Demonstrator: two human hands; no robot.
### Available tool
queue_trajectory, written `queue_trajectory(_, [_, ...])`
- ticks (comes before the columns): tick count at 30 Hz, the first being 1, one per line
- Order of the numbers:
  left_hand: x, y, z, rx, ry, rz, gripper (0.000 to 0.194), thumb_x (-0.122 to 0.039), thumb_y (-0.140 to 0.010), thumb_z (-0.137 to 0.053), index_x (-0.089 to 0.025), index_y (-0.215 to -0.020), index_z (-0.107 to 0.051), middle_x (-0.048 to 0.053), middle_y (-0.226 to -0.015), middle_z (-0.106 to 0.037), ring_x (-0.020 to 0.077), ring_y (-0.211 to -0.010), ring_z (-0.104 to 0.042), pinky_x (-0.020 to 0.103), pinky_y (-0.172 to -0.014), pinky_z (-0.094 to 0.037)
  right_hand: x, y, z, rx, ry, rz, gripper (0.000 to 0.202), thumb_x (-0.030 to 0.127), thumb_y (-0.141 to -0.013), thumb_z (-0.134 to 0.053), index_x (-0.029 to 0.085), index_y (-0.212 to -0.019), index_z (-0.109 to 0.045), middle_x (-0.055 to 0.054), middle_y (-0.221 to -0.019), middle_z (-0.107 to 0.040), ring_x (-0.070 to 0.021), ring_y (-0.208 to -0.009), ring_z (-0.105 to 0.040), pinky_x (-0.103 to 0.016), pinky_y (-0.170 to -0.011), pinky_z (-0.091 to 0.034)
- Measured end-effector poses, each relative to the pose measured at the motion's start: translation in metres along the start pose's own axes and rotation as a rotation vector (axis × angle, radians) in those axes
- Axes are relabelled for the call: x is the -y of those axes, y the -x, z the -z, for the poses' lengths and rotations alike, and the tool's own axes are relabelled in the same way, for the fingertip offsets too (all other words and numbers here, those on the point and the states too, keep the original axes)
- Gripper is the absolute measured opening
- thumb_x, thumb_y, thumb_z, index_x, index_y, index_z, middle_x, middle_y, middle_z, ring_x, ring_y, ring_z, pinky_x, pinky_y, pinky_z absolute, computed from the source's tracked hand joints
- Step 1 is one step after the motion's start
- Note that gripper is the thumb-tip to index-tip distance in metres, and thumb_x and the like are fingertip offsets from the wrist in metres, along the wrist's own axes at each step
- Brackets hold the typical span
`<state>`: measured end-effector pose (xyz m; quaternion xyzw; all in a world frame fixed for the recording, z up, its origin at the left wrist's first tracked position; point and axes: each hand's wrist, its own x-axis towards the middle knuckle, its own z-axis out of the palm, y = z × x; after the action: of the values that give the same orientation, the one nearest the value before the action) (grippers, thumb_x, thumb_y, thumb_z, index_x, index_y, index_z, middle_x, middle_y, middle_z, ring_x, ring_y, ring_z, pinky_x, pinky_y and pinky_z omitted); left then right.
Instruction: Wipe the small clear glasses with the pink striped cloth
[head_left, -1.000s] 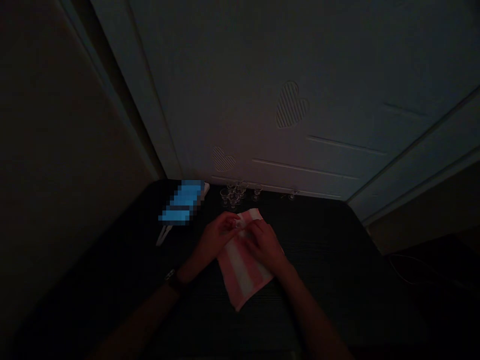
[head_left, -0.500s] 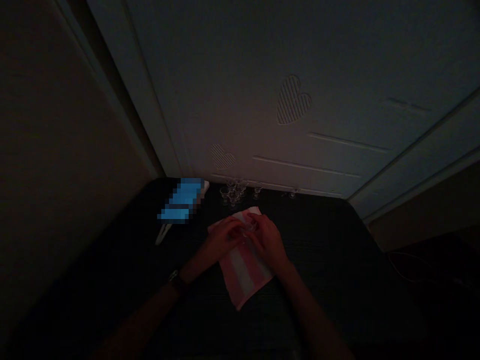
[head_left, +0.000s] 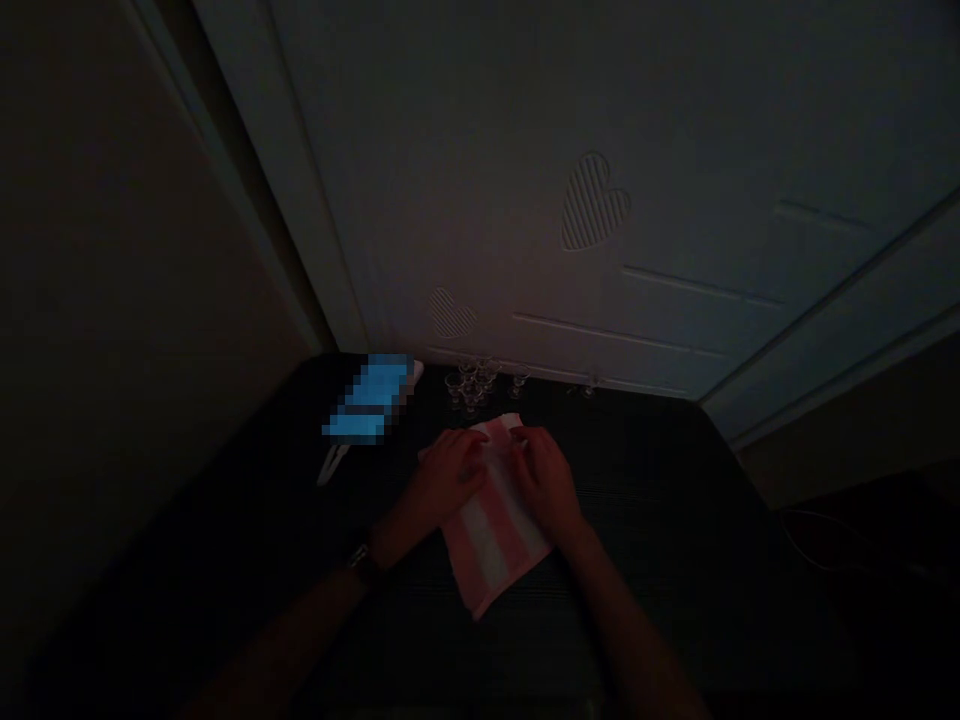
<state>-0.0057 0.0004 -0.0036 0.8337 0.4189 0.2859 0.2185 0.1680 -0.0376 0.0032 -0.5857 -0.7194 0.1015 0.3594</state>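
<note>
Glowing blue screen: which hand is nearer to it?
Left. The left hand is at the left side of the striped cloth, right of the screen; the right hand is farther off, at the cloth's right side.

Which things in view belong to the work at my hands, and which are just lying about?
In the work:
- left hand and right hand, at the striped cloth; too dark to tell what they hold
- small clear glasses beyond it, probably

Lying about, apparently:
- blurred blue screen
- white strap
</note>
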Motion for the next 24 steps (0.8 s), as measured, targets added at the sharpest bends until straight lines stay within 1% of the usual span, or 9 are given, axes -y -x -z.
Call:
queue_trajectory(4, [0.004,-0.002,0.002,-0.052,-0.018,0.008,0.028,-0.017,-0.079,-0.05,-0.019,-0.107,-0.05,0.005,-0.107,-0.055,0.0211,-0.101,-0.05,0.037,-0.091,-0.04,-0.004,0.0,-0.004,0.023,0.025,-0.013,0.022,0.019,-0.085,-0.042,0.019,-0.106,-0.051,-0.008,-0.104,-0.05,-0.0201,-0.094,-0.05,-0.035,-0.084,-0.042])
queue_trajectory(9, [0.0,-0.001,0.002,-0.048,0.042,0.0,0.034,-0.016,-0.08,-0.048,-0.021,-0.113,-0.046,0.005,-0.113,-0.052,0.019,-0.105,-0.05,0.034,-0.092,-0.041,-0.002,0.0,-0.004,0.074,0.015,0.056,0.028,0.015,-0.083,-0.044,0.021,-0.109,-0.052,-0.008,-0.109,-0.047,-0.0196,-0.096,-0.049,-0.035,-0.084,-0.042])
queue_trajectory(13, [-0.006,0.001,0.004,-0.031,0.059,-0.037,0.035,-0.019,-0.082,-0.046,-0.022,-0.117,-0.045,0.005,-0.117,-0.051,0.0198,-0.111,-0.046,0.037,-0.096,-0.037,-0.001,0.0,-0.004,0.066,0.036,0.072,0.026,0.014,-0.079,-0.049,0.021,-0.104,-0.054,-0.008,-0.107,-0.046,-0.0205,-0.097,-0.046,-0.036,-0.084,-0.042])
queue_trajectory(16, [-0.008,0.001,0.006,-0.033,0.097,-0.059,0.036,-0.02,-0.083,-0.045,-0.023,-0.119,-0.044,0.005,-0.119,-0.049,0.0188,-0.112,-0.046,0.035,-0.096,-0.038,-0.003,0.001,-0.005,0.065,0.064,0.074,0.021,0.016,-0.078,-0.053,0.021,-0.099,-0.055,-0.008,-0.101,-0.047,-0.0211,-0.095,-0.045,-0.036,-0.082,-0.042])
queue_trajectory(19, [-0.004,0.0,0.006,-0.015,0.075,-0.072,0.038,-0.02,-0.083,-0.046,-0.023,-0.121,-0.043,0.005,-0.121,-0.047,0.0187,-0.112,-0.045,0.034,-0.096,-0.037,-0.005,0.001,-0.005,0.082,0.098,0.081,0.013,0.019,-0.079,-0.054,0.02,-0.092,-0.055,-0.007,-0.097,-0.048,-0.0211,-0.092,-0.044,-0.036,-0.08,-0.042])
queue_trajectory(22, [0.006,-0.001,0.003,0.003,-0.015,-0.074,0.04,-0.021,-0.082,-0.047,-0.022,-0.122,-0.042,0.007,-0.121,-0.047,0.0209,-0.113,-0.043,0.037,-0.097,-0.035,-0.007,0.0,-0.005,0.063,0.116,0.067,0.008,0.02,-0.082,-0.051,0.019,-0.089,-0.055,-0.007,-0.096,-0.049,-0.0206,-0.092,-0.045,-0.036,-0.082,-0.041])
queue_trajectory(24, [0.013,-0.002,0.001,-0.01,-0.075,-0.052,0.039,-0.02,-0.082,-0.047,-0.021,-0.12,-0.043,0.007,-0.119,-0.048,0.0223,-0.112,-0.043,0.039,-0.097,-0.035,-0.007,0.0,-0.005,0.053,0.116,0.046,0.008,0.02,-0.083,-0.048,0.018,-0.087,-0.054,-0.007,-0.094,-0.051,-0.0203,-0.09,-0.046,-0.035,-0.081,-0.04])
